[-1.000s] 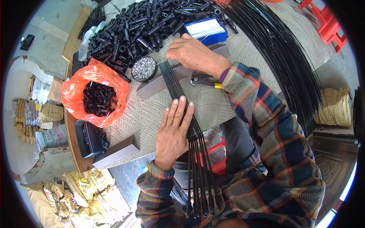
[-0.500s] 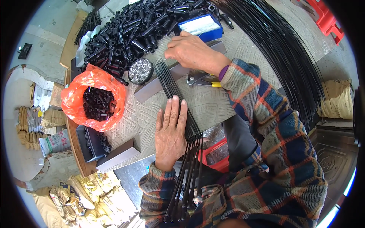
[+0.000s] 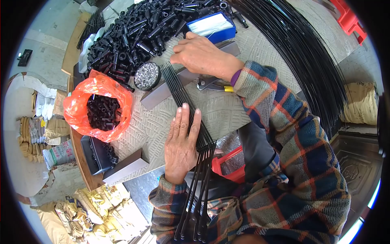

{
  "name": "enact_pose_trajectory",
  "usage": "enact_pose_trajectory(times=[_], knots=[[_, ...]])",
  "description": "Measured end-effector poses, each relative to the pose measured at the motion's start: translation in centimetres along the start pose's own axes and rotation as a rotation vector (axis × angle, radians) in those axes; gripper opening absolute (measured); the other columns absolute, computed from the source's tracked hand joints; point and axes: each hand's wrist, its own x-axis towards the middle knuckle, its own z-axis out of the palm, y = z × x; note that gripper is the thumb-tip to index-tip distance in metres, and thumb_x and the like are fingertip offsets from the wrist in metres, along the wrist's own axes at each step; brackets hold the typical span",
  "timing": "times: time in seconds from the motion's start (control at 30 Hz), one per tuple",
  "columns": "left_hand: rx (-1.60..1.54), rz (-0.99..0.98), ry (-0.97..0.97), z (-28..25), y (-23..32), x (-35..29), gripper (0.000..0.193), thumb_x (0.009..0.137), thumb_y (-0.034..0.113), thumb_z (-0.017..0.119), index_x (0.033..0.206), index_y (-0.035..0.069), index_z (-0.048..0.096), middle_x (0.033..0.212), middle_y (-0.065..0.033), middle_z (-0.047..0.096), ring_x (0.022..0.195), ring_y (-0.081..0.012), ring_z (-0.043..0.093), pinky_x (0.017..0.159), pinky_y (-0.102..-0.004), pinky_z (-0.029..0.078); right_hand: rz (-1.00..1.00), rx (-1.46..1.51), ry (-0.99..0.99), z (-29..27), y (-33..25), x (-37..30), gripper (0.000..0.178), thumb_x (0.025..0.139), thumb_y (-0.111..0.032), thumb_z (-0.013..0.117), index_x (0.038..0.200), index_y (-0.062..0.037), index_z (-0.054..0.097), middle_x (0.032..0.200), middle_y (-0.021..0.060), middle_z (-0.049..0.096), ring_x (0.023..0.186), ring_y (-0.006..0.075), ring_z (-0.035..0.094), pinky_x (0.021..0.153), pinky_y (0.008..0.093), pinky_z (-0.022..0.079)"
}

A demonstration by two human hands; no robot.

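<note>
My left hand [image 3: 180, 142] lies over a row of thin black cables [image 3: 183, 93], its fingers stretched along them. A thumb tip seems to show on the row's far side, from beneath. The cables' thicker ends hang past the table edge toward my lap. Beside their upper tips is my right hand [image 3: 199, 55], fingers curled together; whatever they pinch is hidden. Under the row runs a grey metal bar [image 3: 156, 96]. A round dish of small silvery pieces [image 3: 147, 76] stands left of the tips. Pliers with yellow grips [image 3: 215, 85] lie below my right wrist.
Black tubular parts [image 3: 142, 32] are heaped at the back, beside a blue box of white sticks [image 3: 223, 34]. An orange bag [image 3: 73, 112] of black parts stands left. Long black cables [image 3: 300, 49] curve down the right side. A dark tray [image 3: 91, 154] sits at the left edge.
The view has shifted slightly. The cable tips and my right hand sit a little farther left. My left hand keeps its place on the cables.
</note>
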Motion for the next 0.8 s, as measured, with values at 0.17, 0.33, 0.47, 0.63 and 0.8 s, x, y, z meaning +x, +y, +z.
enact_pose_trajectory(times=[0.17, 0.33, 0.47, 0.63, 0.8], knots=[[-0.121, -0.03, 0.034, -0.4, 0.4, 0.0, 0.088, 0.068, 0.06, 0.058, 0.135, 0.007, 0.034, 0.139, -0.023, 0.028, 0.128, -0.0364, 0.03, 0.103, -0.0418, 0.029, -0.006, -0.022, 0.03, -0.2, 0.0, 0.0, 0.008, 0.073, -0.01, 0.055, 0.072, -0.0114, 0.062, 0.07, 0.0003, 0.056, 0.074, 0.0157, 0.055, 0.071, 0.0293, 0.035], [-0.054, -0.019, 0.033, 0.0, 0.4, -0.1, 0.081, 0.072, 0.056, 0.058, 0.133, 0.007, 0.038, 0.138, -0.0197, 0.031, 0.127, -0.0364, 0.031, 0.102, -0.0417, 0.031, -0.025, 0.043, 0.112, 0.4, 0.2, 0.3, 0.006, 0.074, -0.008, 0.055, 0.075, -0.0092, 0.06, 0.073, 0.0013, 0.056, 0.077, 0.0172, 0.054, 0.072, 0.0301, 0.036], [-0.031, 0.012, 0.03, 0.2, 0.6, 0.3, 0.078, 0.072, 0.055, 0.058, 0.132, 0.009, 0.039, 0.138, -0.0164, 0.033, 0.128, -0.0355, 0.031, 0.102, -0.0414, 0.031, -0.026, 0.115, 0.036, 0.3, 1.1, -0.2, 0.007, 0.073, -0.006, 0.055, 0.078, -0.0088, 0.058, 0.073, 0.0018, 0.056, 0.077, 0.018, 0.055, 0.071, 0.0299, 0.037], [-0.03, -0.04, 0.01, 0.2, -0.2, -1.0, 0.077, 0.073, 0.054, 0.057, 0.133, 0.01, 0.039, 0.138, -0.0158, 0.033, 0.128, -0.0326, 0.031, 0.103, -0.0412, 0.031, -0.052, 0.181, 0.056, 2.4, -0.2, 0.5, 0.013, 0.075, -0.004, 0.056, 0.086, -0.0087, 0.057, 0.082, 0.0025, 0.06, 0.081, 0.019, 0.057, 0.071, 0.0309, 0.038], [-0.088, 0.012, 0.082, 0.2, -0.1, -0.5, 0.076, 0.074, 0.05, 0.059, 0.134, 0.01, 0.037, 0.139, -0.0165, 0.032, 0.129, -0.0322, 0.03, 0.104, -0.0408, 0.029, 0.025, 0.144, 0.049, 0.4, 0.1, 0.6, 0.019, 0.077, -0.007, 0.057, 0.096, -0.0082, 0.053, 0.084, 0.0041, 0.06, 0.083, 0.0201, 0.057, 0.072, 0.0324, 0.039]])
